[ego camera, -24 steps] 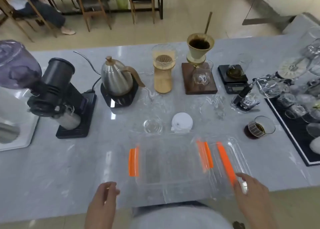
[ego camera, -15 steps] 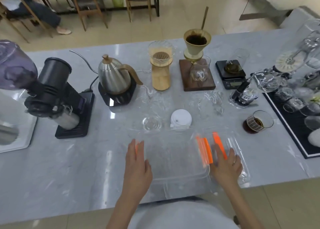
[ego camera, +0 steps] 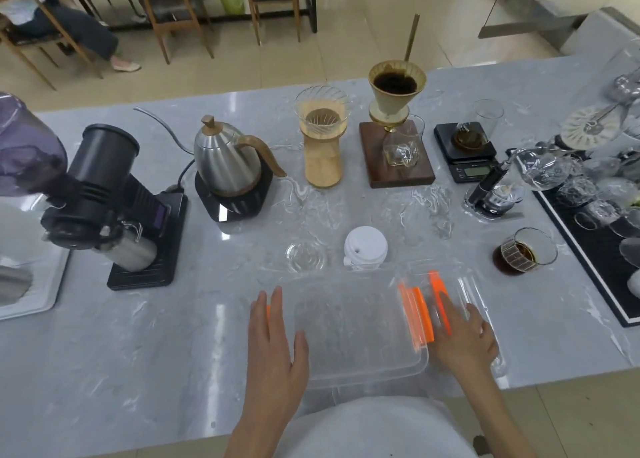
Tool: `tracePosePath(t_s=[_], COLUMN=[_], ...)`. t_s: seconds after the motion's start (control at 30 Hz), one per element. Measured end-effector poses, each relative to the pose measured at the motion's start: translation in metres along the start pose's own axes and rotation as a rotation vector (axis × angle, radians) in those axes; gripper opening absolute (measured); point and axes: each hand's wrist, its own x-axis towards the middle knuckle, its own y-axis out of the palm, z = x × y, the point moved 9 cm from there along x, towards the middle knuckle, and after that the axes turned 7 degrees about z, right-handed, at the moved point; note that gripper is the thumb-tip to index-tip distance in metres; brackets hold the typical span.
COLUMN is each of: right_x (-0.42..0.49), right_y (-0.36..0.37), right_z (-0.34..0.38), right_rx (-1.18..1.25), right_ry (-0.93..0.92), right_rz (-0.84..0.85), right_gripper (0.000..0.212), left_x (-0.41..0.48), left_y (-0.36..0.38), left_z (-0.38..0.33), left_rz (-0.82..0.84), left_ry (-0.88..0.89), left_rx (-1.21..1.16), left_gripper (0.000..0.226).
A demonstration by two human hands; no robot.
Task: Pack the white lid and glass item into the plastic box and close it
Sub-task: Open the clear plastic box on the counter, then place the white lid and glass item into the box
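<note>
A clear plastic box (ego camera: 356, 322) with orange clips lies near the table's front edge. Its clear lid (ego camera: 479, 293) lies beside it on the right. My left hand (ego camera: 273, 346) holds the box's left end, thumb over the rim, and covers the left clip. My right hand (ego camera: 464, 336) rests flat on the clear lid, fingers spread across an orange clip. Just behind the box stands the white lid (ego camera: 365, 246), and to its left sits a small ribbed glass dish (ego camera: 306, 256). Neither hand touches them.
Behind stand a black grinder (ego camera: 114, 201), a steel kettle on its base (ego camera: 228, 166), a glass dripper on a wooden stand (ego camera: 322, 139), a filled coffee dripper (ego camera: 396, 97) and a scale (ego camera: 465, 149). A glass of coffee (ego camera: 526, 251) and a tray of glassware (ego camera: 595, 215) are at right.
Both hands moved from the table's front edge forward onto the box and its lid. The left hand now covers the left orange clip.
</note>
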Motion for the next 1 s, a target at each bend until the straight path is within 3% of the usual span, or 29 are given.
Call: tracePosePath(t_s=[0.1, 0.2, 0.3, 0.4, 0.47, 0.53, 0.6, 0.67, 0.77, 0.9, 1.0], right_x=[0.001, 0.021, 0.050, 0.074, 0.084, 0.090, 0.093, 0.095, 0.096, 0.100, 0.108], right_y=[-0.038, -0.065, -0.052, -0.008, 0.017, 0.029, 0.036, 0.038, 0.042, 0.040, 0.027], right_z=[0.028, 0.094, 0.177, 0.231, 0.240, 0.235, 0.234, 0.237, 0.236, 0.232, 0.221], right_rx=[0.058, 0.238, 0.050, -0.300, -0.409, -0.382, -0.345, -0.357, -0.371, -0.355, -0.107], right_ry=[-0.096, -0.322, -0.389, -0.329, -0.257, -0.176, -0.146, -0.124, -0.086, -0.130, -0.164], right_rz=[-0.127, -0.028, 0.229, 0.422, 0.458, 0.426, 0.394, 0.391, 0.399, 0.335, 0.408], right_gripper=[0.061, 0.060, 0.068, 0.086, 0.094, 0.096, 0.092, 0.085, 0.085, 0.082, 0.083], left_x=[0.017, 0.068, 0.146, 0.197, 0.208, 0.208, 0.213, 0.218, 0.221, 0.229, 0.231], left_y=[-0.025, -0.054, -0.033, 0.010, 0.036, 0.059, 0.073, 0.080, 0.087, 0.085, 0.051], left_z=[-0.009, -0.027, -0.044, -0.037, -0.026, -0.012, -0.006, -0.005, 0.002, 0.004, 0.010], left_rz=[-0.084, -0.143, 0.094, 0.412, 0.544, 0.599, 0.547, 0.558, 0.647, 0.615, 0.579], left_ry=[0.005, 0.018, -0.059, -0.248, -0.292, -0.269, -0.197, -0.204, -0.292, -0.271, -0.389], left_rx=[0.026, 0.045, 0.209, 0.455, 0.561, 0.706, 0.883, 0.977, 0.986, 0.906, 0.422], left_gripper=[0.057, 0.041, 0.047, 0.084, 0.099, 0.090, 0.064, 0.053, 0.057, 0.074, 0.097])
